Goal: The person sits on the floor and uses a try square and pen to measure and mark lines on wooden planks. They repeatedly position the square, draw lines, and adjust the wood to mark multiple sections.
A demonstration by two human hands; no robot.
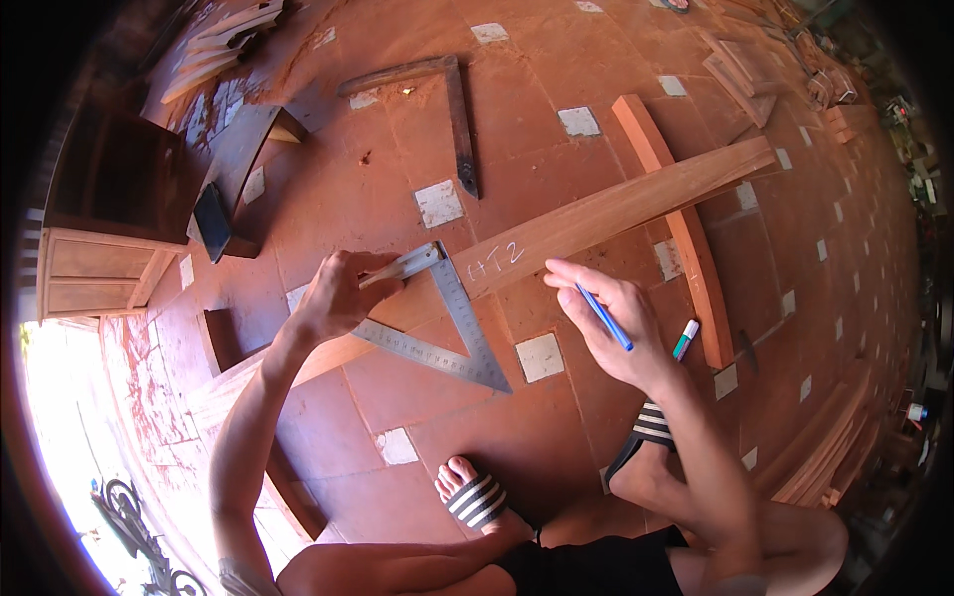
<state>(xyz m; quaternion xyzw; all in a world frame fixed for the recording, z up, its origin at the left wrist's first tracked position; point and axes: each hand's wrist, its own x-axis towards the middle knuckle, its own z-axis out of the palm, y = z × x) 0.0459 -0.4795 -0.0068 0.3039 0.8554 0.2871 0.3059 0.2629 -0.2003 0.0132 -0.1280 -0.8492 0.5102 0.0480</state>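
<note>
A long reddish-brown wooden plank (586,221) runs slantwise from lower left to upper right, with white handwritten marks near its middle. My left hand (343,293) grips the thick edge of a metal carpenter's square (465,316), whose graduated blades form a triangle over the plank. The square's tip juts past the plank's near edge. To the right of the square, my right hand (624,328) is raised, with a slim blue pen (604,318) held between its fingers. The right hand appears apart from the plank.
A wooden beam (686,238) crosses under the plank's right part. Beside it lies a white-and-green marker (686,339). An L-shaped dark wooden piece (461,119) rests farther off. A wooden cabinet (114,199) stands at left; stacked boards (820,447) lie at right. My sandalled feet are close by.
</note>
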